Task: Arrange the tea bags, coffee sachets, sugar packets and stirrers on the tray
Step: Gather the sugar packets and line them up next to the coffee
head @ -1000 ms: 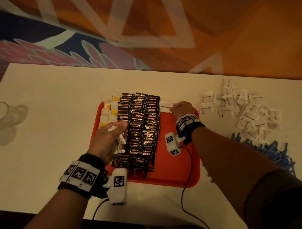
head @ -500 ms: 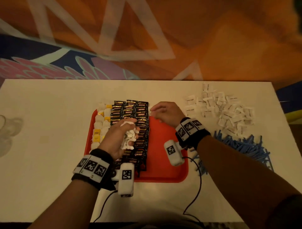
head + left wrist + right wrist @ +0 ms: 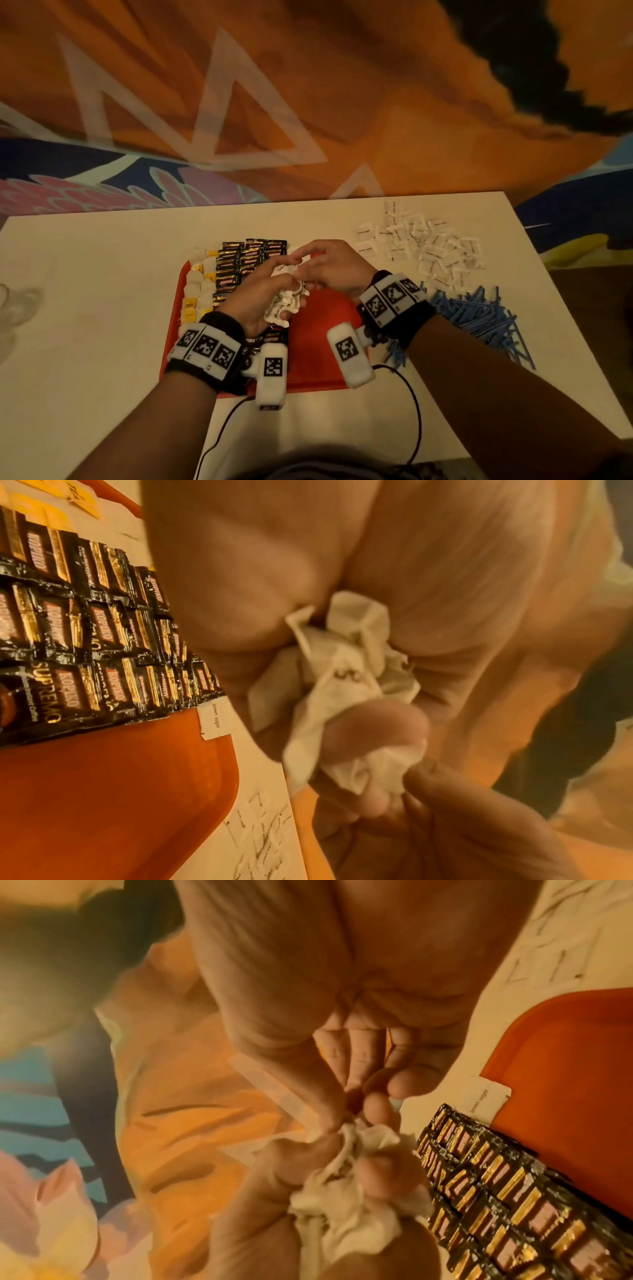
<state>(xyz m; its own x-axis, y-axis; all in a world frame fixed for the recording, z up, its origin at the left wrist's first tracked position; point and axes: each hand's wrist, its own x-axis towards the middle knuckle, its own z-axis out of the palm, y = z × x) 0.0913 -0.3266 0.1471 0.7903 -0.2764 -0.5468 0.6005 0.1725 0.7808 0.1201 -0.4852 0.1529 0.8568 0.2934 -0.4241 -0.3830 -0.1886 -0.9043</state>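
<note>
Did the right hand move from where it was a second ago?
Yes. The right hand came nearer, away from the tray's far edge, and now meets the left hand's sugar packets.

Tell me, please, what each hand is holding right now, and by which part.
The left hand grips a bunch of white sugar packets around the middle. The right hand pinches the top packet of that bunch by its edge with its fingers.

The right hand [image 3: 337,269] leaves the tray's [image 3: 320,346] far edge and now meets the left hand [image 3: 260,301], its fingertips [image 3: 377,1104] at the bunch of sugar packets [image 3: 286,301] held there.
</note>
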